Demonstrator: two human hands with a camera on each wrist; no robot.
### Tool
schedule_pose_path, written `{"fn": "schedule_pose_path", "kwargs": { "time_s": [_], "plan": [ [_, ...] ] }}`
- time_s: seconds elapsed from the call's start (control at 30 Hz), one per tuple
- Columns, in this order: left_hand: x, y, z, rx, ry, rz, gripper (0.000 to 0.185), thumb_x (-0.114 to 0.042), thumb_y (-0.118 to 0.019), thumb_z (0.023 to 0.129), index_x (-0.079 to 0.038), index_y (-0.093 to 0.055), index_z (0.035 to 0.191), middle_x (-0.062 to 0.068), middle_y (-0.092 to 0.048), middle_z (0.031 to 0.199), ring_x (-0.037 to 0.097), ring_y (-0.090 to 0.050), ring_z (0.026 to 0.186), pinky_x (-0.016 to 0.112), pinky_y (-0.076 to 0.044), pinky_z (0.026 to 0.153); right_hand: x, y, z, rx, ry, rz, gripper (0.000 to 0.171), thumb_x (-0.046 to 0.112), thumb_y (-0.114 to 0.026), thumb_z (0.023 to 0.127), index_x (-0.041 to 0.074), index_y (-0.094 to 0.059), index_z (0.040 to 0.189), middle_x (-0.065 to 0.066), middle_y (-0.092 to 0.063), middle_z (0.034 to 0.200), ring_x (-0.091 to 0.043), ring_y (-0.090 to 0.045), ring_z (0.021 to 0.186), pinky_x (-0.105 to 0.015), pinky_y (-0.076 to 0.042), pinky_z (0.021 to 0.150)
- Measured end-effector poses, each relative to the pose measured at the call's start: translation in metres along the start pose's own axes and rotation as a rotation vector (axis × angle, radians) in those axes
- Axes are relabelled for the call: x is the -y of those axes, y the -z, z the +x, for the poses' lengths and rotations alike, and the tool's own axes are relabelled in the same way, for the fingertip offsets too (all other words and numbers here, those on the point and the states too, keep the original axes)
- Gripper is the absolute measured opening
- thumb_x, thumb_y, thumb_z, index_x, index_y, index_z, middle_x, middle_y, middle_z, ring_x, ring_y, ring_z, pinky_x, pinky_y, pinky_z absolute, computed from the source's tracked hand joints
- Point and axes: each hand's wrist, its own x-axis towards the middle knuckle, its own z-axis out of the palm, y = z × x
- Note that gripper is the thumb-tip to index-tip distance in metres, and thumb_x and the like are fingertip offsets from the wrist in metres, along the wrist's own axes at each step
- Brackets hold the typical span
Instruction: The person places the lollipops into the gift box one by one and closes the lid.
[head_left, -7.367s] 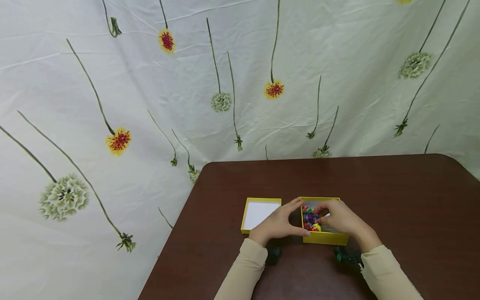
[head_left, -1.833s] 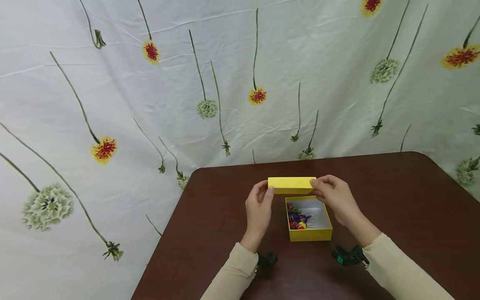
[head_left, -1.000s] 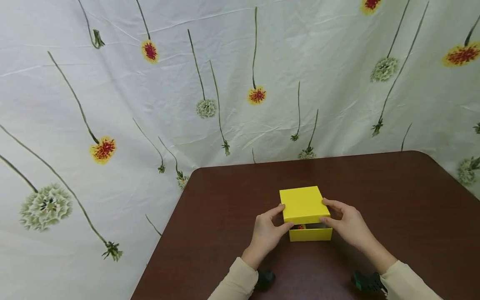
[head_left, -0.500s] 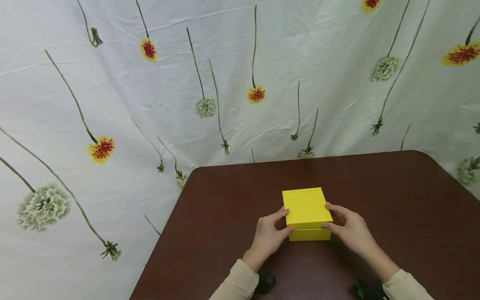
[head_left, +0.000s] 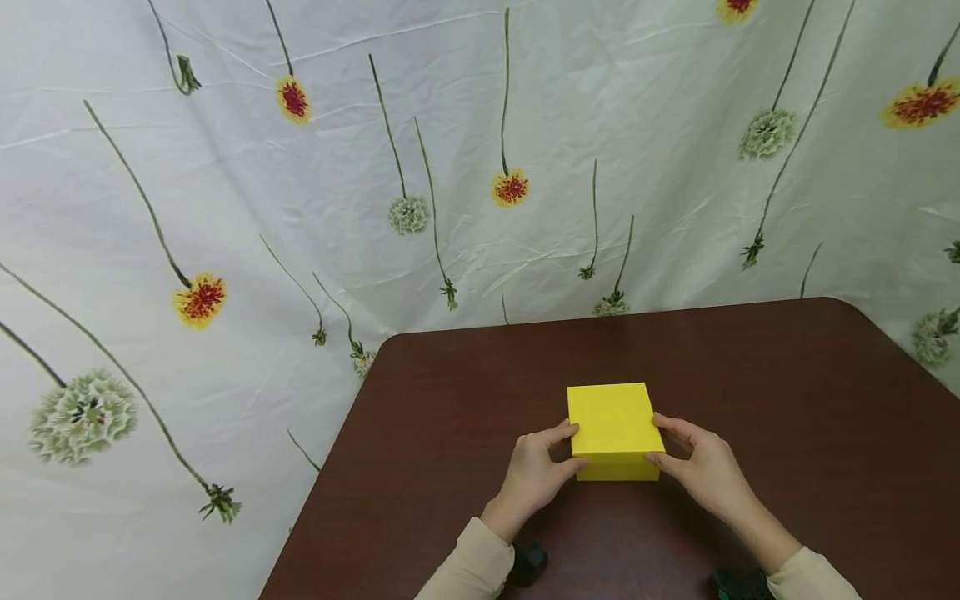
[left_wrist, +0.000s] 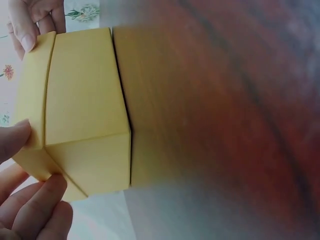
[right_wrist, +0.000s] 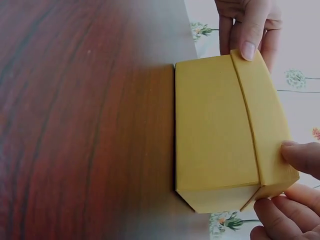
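Observation:
A yellow box (head_left: 611, 425) with its yellow lid fully down stands on the brown table (head_left: 787, 375), near the front middle. My left hand (head_left: 570, 446) grips the lid's left side, with index finger and thumb curled round its near left corner. My right hand (head_left: 658, 437) grips the right side the same way. In the left wrist view the box (left_wrist: 80, 115) fills the left half, with my fingertips (left_wrist: 37, 200) on the lid's edge. The right wrist view shows the box (right_wrist: 220, 135), with fingers (right_wrist: 300, 157) pinching the lid rim. What is inside is hidden.
A white cloth backdrop (head_left: 450, 167) printed with flowers hangs behind and to the left of the table. The table's left edge runs diagonally past my left sleeve (head_left: 468, 567). Bare wood surrounds the box on all sides.
The lid has come down from above the box and now sits fully on it, which hides the coloured sweets. Both hands sank with it and still hold its sides.

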Motion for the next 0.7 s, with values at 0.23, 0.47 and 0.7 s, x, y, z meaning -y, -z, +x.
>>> {"fn": "schedule_pose_path", "kwargs": {
  "time_s": [0.23, 0.47, 0.7],
  "plan": [
    [-0.0031, 0.0025, -0.0010, 0.040, 0.026, 0.043, 0.050, -0.015, -0.081, 0.085, -0.006, -0.066, 0.132, 0.013, -0.063, 0.137, 0.026, -0.062, 0.126, 0.037, -0.055, 0.099, -0.0048, -0.0023, -0.0028, 0.030, -0.013, 0.001, 0.060, 0.012, -0.078, 0.086, -0.007, -0.054, 0.139, -0.027, -0.055, 0.142, -0.043, -0.056, 0.128, -0.049, -0.054, 0.094],
    [-0.0041, 0.0027, -0.0018, 0.050, 0.035, 0.066, 0.049, -0.015, -0.081, 0.085, -0.007, -0.067, 0.131, 0.011, -0.063, 0.137, 0.024, -0.061, 0.127, 0.036, -0.055, 0.099, -0.0080, -0.0051, -0.0045, 0.043, -0.023, -0.002, 0.061, 0.014, -0.078, 0.087, -0.007, -0.054, 0.139, -0.027, -0.055, 0.142, -0.043, -0.057, 0.127, -0.047, -0.055, 0.093],
    [-0.0001, 0.0097, -0.0004, 0.099, 0.035, 0.071, 0.046, -0.020, -0.078, 0.088, -0.008, -0.067, 0.131, 0.009, -0.065, 0.135, 0.024, -0.063, 0.126, 0.039, -0.054, 0.100, -0.0069, -0.0046, -0.0026, 0.050, -0.033, -0.017, 0.061, 0.015, -0.078, 0.086, -0.007, -0.055, 0.138, -0.028, -0.056, 0.141, -0.043, -0.058, 0.126, -0.046, -0.056, 0.091]
  ]
}}
